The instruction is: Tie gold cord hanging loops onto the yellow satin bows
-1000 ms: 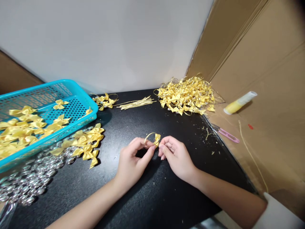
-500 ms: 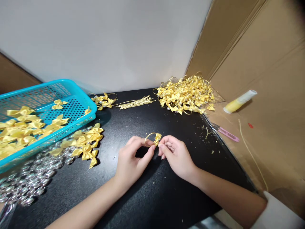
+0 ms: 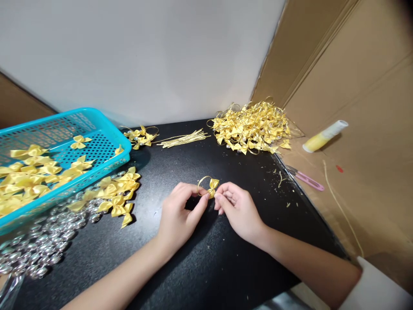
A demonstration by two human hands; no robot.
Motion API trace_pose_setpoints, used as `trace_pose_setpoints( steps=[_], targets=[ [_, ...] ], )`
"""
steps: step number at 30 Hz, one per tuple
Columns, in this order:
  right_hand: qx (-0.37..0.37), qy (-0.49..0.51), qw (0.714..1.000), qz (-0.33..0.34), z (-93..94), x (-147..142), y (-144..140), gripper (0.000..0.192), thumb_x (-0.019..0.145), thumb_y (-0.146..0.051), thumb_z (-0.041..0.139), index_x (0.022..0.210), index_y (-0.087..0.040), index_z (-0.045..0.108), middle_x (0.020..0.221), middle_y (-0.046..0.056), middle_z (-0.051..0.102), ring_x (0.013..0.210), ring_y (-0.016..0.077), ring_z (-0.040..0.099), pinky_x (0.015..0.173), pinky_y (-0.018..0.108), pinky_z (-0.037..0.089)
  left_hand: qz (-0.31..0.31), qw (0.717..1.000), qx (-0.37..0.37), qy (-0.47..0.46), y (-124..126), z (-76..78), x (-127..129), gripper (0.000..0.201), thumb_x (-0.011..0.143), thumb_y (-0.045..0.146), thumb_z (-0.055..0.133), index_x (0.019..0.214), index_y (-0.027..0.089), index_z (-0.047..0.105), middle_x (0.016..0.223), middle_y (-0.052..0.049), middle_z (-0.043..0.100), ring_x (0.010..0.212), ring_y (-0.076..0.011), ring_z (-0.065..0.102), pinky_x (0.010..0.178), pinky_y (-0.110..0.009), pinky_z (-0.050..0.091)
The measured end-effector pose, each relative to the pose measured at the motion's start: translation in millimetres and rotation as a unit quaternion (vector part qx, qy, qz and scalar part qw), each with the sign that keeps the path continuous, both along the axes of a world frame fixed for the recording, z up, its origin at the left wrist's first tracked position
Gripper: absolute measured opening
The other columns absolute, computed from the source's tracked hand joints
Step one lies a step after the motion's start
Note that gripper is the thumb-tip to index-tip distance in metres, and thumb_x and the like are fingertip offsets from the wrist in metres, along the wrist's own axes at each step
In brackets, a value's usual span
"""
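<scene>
The fingers of our left hand pinch a yellow bow beside its gold loop, held up over the black table in front of us. Our right hand has thumb and forefinger close together at the bow's right side; we cannot tell whether they grip it. Beyond our hands lies a bundle of gold cords, between a small cluster of looped bows and a large heap of them. To our left, loose bows and silver beads lie along a turquoise basket holding more bows. To our right we see a pink-handled tool and a yellow-and-white tube by the cardboard.
</scene>
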State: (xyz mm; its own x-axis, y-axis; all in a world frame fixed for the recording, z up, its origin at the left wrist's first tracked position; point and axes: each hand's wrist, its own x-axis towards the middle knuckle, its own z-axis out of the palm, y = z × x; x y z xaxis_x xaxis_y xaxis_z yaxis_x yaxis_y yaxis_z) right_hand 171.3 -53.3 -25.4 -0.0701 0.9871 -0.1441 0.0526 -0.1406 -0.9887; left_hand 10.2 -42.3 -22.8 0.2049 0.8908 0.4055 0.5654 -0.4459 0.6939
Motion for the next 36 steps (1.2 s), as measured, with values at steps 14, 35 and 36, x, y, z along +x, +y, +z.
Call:
trace_pose_setpoints(
  steps=[14, 35, 36],
  targets=[
    [-0.011, 0.005, 1.000, 0.006, -2.0, 1.1, -0.7, 0.010, 0.084, -0.025, 0.056, 0.077, -0.018, 0.055, 0.060, -0.003, 0.057, 0.053, 0.0089, 0.053, 0.054, 0.023, 0.045, -0.013, 1.000, 0.018, -0.007, -0.6, 0.1, 0.7, 0.007, 0.084, 0.014, 0.063, 0.077, 0.018, 0.064, 0.072, 0.001, 0.067, 0.070, -0.0134, 0.060, 0.066, -0.024, 0.047],
    [0.002, 0.051, 0.999, 0.005, -4.1, -1.8, 0.1, 0.015, 0.082, -0.031, 0.060, 0.076, -0.019, 0.055, 0.063, -0.003, 0.059, 0.056, 0.0101, 0.057, 0.056, 0.024, 0.048, 0.002, 0.960, -0.173, -0.218, -4.4, 0.9, 7.7, 0.008, 0.080, 0.021, 0.067, 0.086, 0.017, 0.062, 0.075, 0.000, 0.066, 0.069, -0.0117, 0.062, 0.065, -0.022, 0.050],
    [0.004, 0.053, 0.999, 0.007, -4.6, -1.7, 0.3, 0.015, 0.083, -0.031, 0.060, 0.076, -0.019, 0.055, 0.063, -0.002, 0.059, 0.057, 0.0101, 0.058, 0.057, 0.024, 0.049, 0.000, 0.955, -0.183, -0.233, -4.4, 2.1, 8.5, 0.008, 0.080, 0.021, 0.067, 0.084, 0.017, 0.062, 0.075, 0.001, 0.066, 0.068, -0.0112, 0.063, 0.064, -0.021, 0.051]
  ],
)
